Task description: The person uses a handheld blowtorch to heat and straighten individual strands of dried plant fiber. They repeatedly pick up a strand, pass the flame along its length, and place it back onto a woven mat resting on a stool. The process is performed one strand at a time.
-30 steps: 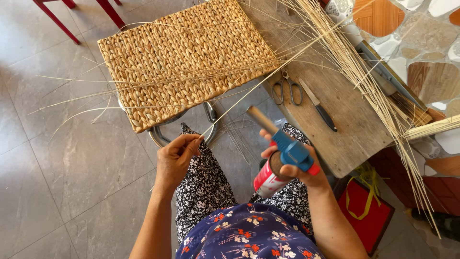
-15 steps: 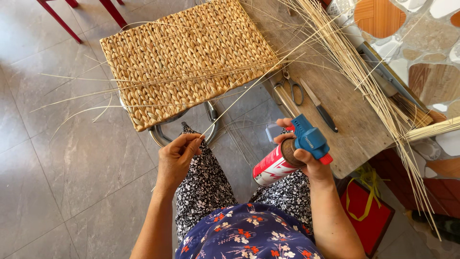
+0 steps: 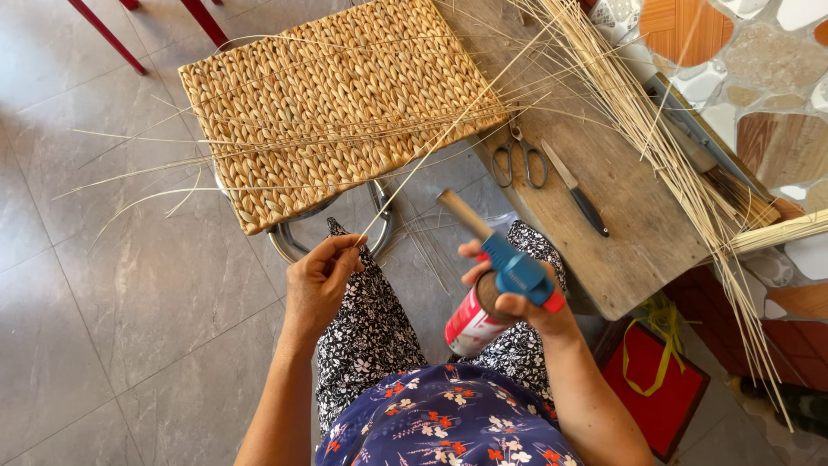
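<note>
The left hand (image 3: 321, 278) pinches the near end of a thin straw strand (image 3: 435, 147) that runs far-right over the woven mat (image 3: 328, 103), while the right hand (image 3: 517, 298) is closed around a blue-headed gas torch (image 3: 500, 285) on a red canister, nozzle pointing far-left. Risk, in my judgement: the nozzle sits close to the strand and the dry straw bundle (image 3: 655, 147) on the wooden surface (image 3: 621, 216), so a flame could scorch or ignite them. Scissors (image 3: 520, 160) and a knife (image 3: 576, 192) lie near the surface's left edge.
</note>
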